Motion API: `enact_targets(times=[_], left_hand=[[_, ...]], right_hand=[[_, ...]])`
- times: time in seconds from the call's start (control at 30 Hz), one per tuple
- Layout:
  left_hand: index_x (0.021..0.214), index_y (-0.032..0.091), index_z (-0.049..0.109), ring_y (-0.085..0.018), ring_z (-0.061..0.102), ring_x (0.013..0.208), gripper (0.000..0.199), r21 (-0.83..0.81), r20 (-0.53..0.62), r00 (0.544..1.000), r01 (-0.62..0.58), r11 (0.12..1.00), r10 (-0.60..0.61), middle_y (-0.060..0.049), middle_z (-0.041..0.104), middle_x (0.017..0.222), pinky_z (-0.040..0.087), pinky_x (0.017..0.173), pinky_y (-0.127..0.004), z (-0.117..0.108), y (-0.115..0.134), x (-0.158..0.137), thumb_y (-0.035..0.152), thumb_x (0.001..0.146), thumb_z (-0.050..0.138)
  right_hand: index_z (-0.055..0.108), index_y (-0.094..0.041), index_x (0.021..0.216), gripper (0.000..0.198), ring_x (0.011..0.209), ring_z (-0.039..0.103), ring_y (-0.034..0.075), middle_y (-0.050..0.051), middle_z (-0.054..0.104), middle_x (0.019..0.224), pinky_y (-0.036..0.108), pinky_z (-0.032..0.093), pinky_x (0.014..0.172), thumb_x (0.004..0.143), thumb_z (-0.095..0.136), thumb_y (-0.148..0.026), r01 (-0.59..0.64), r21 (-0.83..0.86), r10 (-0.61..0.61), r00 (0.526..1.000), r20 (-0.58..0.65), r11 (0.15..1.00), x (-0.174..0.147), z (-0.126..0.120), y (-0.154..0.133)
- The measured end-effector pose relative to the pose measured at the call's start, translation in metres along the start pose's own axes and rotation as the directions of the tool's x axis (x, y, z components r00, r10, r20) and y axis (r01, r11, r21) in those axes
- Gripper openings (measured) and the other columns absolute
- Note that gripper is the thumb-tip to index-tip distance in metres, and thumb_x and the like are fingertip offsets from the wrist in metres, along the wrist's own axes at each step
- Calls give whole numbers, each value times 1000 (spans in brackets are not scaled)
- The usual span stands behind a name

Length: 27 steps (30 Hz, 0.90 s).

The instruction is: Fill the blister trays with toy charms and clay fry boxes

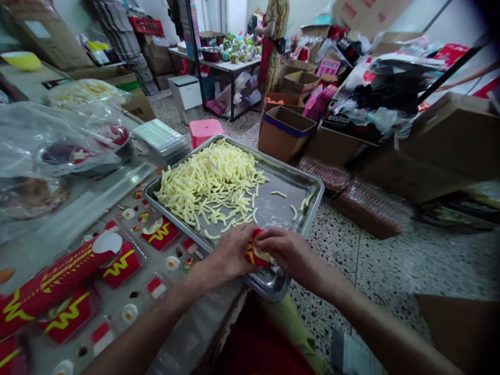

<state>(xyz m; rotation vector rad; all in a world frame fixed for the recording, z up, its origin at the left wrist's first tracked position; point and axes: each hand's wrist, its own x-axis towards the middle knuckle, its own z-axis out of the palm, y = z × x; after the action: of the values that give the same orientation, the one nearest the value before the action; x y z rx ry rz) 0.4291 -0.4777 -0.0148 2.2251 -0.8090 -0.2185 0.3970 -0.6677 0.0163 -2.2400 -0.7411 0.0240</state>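
A small red carton (253,252) with a yellow zigzag mark is held over the near edge of a metal tray (317,188). My left hand (231,251) wraps around its left side. On its right, my right hand (291,256) has its fingers bent and pressed at the carton's opening, where something pale shows; the fingertips are partly hidden. A heap of pale yellow strips shaped like french fries (213,179) fills the tray's far left part, and several loose ones lie at its right side.
Left on the table are a stack of flat red cartons (58,281), filled red cartons in clear packs (161,233), small fried-egg pieces (172,263) and plastic-covered bowls (78,153). Beyond the tray stand a pink stool (205,131) and cardboard boxes (285,133). Another person (273,47) stands farther back.
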Motion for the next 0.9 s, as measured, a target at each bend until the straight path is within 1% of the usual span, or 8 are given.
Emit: enact_targets(times=[0.1,0.27,0.37,0.47,0.53,0.7,0.8,0.9], left_hand=[[114,22,59,-25,63,106,51,-115,-74,996,-61,992,52,-7,68,114,51,94,-38,8,2,-1,26,67,79],[123,23,58,-28,61,118,56,-61,-71,996,43,997,-47,-8,67,124,49,105,-42,-10,-4,-27,24,72,78],[138,22,49,-30,58,126,75,20,-180,967,185,983,-178,-12,61,137,47,110,-47,-32,-10,-53,32,71,83],[140,24,47,-30,61,125,81,-2,-300,911,296,955,-283,-11,60,141,49,109,-45,-50,-10,-72,42,71,85],[141,24,46,-30,61,126,82,0,-356,882,329,944,-307,-10,59,143,49,110,-44,-57,-10,-79,46,72,85],[142,23,47,-30,62,125,87,-10,-381,858,368,930,-344,-10,61,142,51,108,-42,-65,-13,-84,55,70,84],[143,22,47,-30,60,127,87,18,-373,874,343,939,-312,-10,60,143,49,110,-42,-68,-16,-79,53,70,83],[144,22,47,-30,58,130,86,92,-388,893,282,955,-227,-10,58,145,46,113,-42,-71,-18,-74,49,71,83]], right_hand=[[68,-25,88,19,71,65,15,-1,71,82,27,50,67,83,64,-6,-204,94,220,950,-223,974,-7,11,-5],[67,-25,90,14,74,65,14,-2,72,85,27,50,68,90,60,-13,-135,209,128,991,47,968,24,-10,-4],[73,-25,98,13,83,67,17,3,74,97,31,50,76,94,61,-22,-155,-30,152,985,-85,987,64,-25,17],[75,-23,104,20,95,65,20,8,71,114,32,48,81,87,67,-16,-101,-295,116,993,34,950,100,-18,45],[75,-21,100,23,90,64,19,8,72,106,30,46,76,82,67,-10,-132,-353,175,980,92,926,113,-12,63],[78,-18,105,26,64,56,13,0,67,73,27,40,62,82,64,-18,-359,-188,355,933,-53,914,95,-39,99],[78,-24,114,32,82,63,18,5,73,97,32,46,76,83,70,-21,-300,-255,274,952,-133,919,75,-51,99],[79,-26,110,26,100,63,22,7,73,111,36,46,90,84,74,-24,-186,-315,148,979,-141,931,68,-35,82]])
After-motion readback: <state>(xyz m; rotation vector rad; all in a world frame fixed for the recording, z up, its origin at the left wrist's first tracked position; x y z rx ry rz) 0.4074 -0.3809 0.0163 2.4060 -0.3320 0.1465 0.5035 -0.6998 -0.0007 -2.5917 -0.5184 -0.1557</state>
